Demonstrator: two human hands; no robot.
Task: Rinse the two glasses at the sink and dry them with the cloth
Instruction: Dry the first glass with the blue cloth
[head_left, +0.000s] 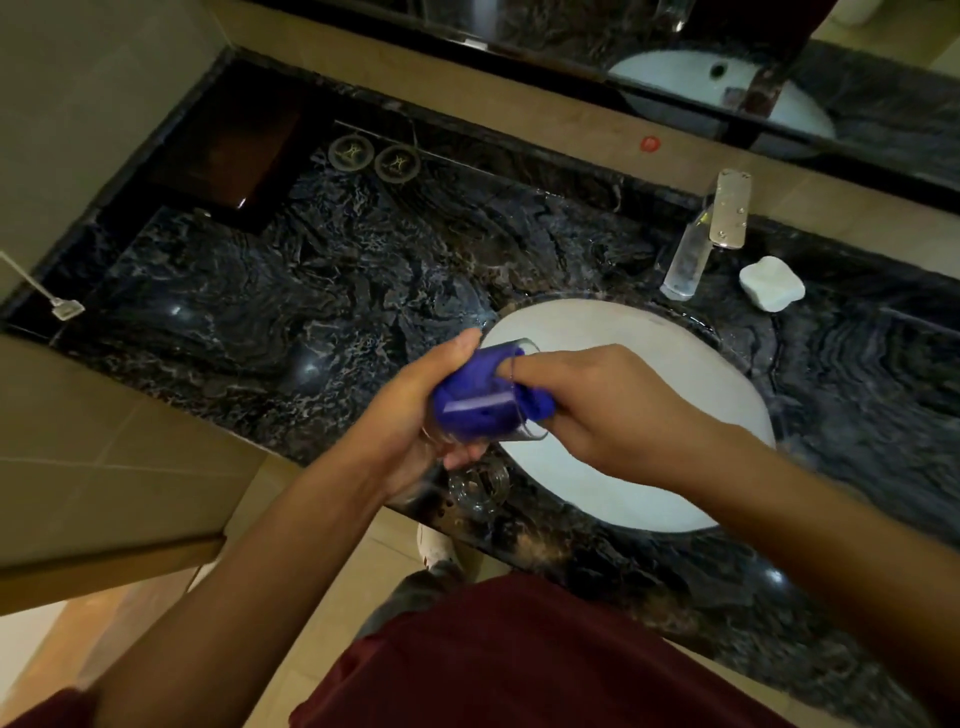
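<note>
Left hand (410, 410) grip is wrapped round a clear glass (485, 400), thumb up along the far side, fingers curled under it. Glass is held tilted, nearly on its side, mouth facing right, above the left rim of the sink. Right hand (592, 410) grip is clamped on a blue cloth (475, 402); the fingers push the cloth into the mouth of the glass, so most of the cloth sits inside, seen through the wall, and a wad bulges out at the rim against the right palm. Both hands touch the glass or cloth, close together.

Second glass (478, 486) stands on the desk (311, 291) just below the left hand, at the near-left edge of the sink, partly hidden by the hand; upright or not, cannot tell for sure.

White oval sink (649, 467) is set into the dark veined marble desk. Chrome tap (711, 234) at the far side of the sink, spout pointing toward the basin. White soap-like block (771, 283) just right of the tap. Two round dark coasters (374, 158) side by side at the back left of the desk, beside a dark box (234, 161). Mirror (727, 78) along the back reflects the sink. Person wears a dark red shirt (519, 654).
</note>
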